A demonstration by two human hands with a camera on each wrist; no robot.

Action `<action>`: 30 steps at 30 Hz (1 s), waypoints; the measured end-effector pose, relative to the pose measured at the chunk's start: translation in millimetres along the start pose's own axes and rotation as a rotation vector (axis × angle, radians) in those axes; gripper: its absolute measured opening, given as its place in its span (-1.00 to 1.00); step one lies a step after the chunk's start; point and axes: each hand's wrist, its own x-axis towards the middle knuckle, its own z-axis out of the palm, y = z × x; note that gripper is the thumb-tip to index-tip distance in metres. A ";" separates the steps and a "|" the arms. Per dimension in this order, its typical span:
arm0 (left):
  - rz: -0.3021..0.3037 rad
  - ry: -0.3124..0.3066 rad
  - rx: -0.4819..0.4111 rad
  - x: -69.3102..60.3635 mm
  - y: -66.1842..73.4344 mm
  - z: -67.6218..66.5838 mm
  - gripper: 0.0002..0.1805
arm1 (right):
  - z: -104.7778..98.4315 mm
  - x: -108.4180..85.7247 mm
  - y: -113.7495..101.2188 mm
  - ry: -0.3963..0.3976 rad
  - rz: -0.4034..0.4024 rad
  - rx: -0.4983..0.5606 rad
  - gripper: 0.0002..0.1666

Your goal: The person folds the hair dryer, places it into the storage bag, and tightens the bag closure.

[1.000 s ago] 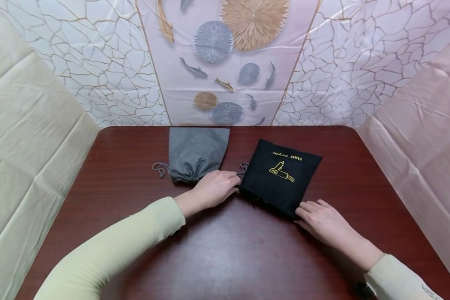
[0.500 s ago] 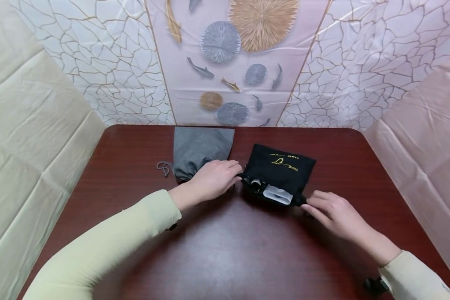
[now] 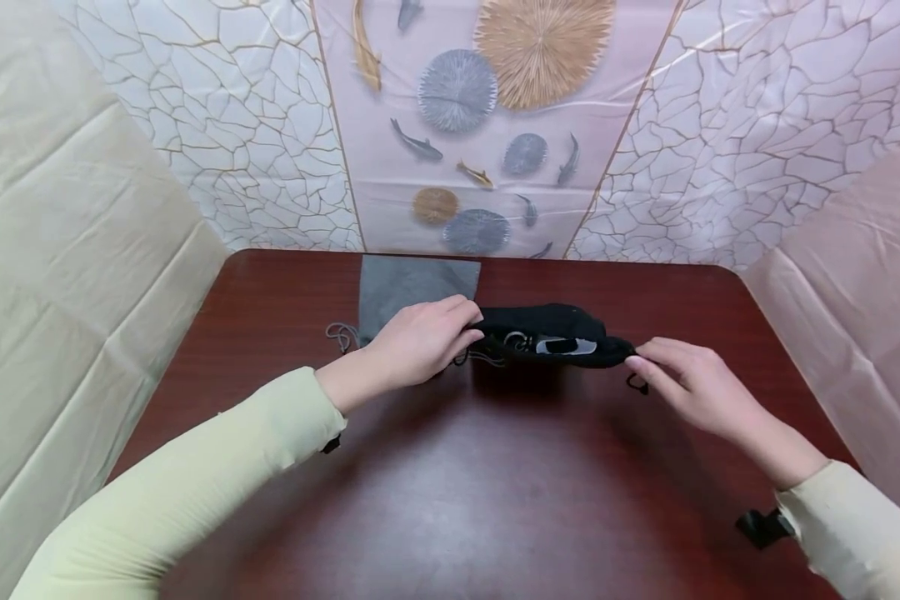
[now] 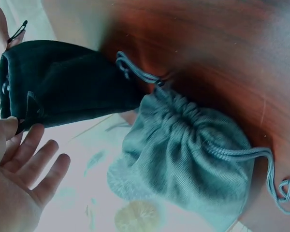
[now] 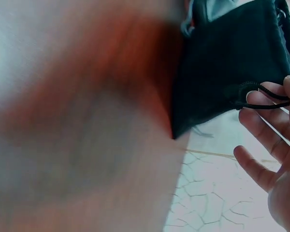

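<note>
A black drawstring pouch [image 3: 543,318] is held up off the table, its mouth parted toward the head camera. Inside show a pale, flat item [image 3: 579,346] and a small, shiny round piece [image 3: 518,340], mostly hidden. My left hand [image 3: 420,343] pinches the left corner of the mouth between thumb and index finger, the other fingers spread in the left wrist view. At the opposite corner my right hand [image 3: 701,385] pinches the edge, with a loop of black cord [image 5: 263,104] hanging by its fingers. The pouch's front print is turned out of sight.
A grey drawstring bag [image 3: 412,282], gathered at its neck, lies at the back left behind my left hand; its cord [image 3: 341,333] trails on the table. The dark red table [image 3: 450,500] ends at a patterned cloth wall [image 3: 277,150].
Both hands have lifted the pouch's near edge and drawn its mouth apart. It has gone from lying flat with its print showing to hanging upright. The grey bag stays put.
</note>
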 end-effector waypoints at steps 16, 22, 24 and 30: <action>-0.148 -0.090 -0.068 16.0 -0.8 -42.1 -0.82 | -27.7 38.4 3.1 0.055 -0.080 -0.027 -0.74; -0.190 -0.079 -0.094 29.8 -10.0 -50.4 -0.81 | -26.8 58.2 9.5 0.092 -0.068 -0.017 -0.85; -0.196 -0.067 -0.089 37.4 -14.1 -53.5 -0.81 | -25.9 65.5 13.1 0.114 -0.050 -0.019 -0.88; -0.199 -0.011 -0.014 61.5 -21.0 -63.6 -0.79 | -30.9 86.5 19.1 0.186 -0.002 -0.038 -0.90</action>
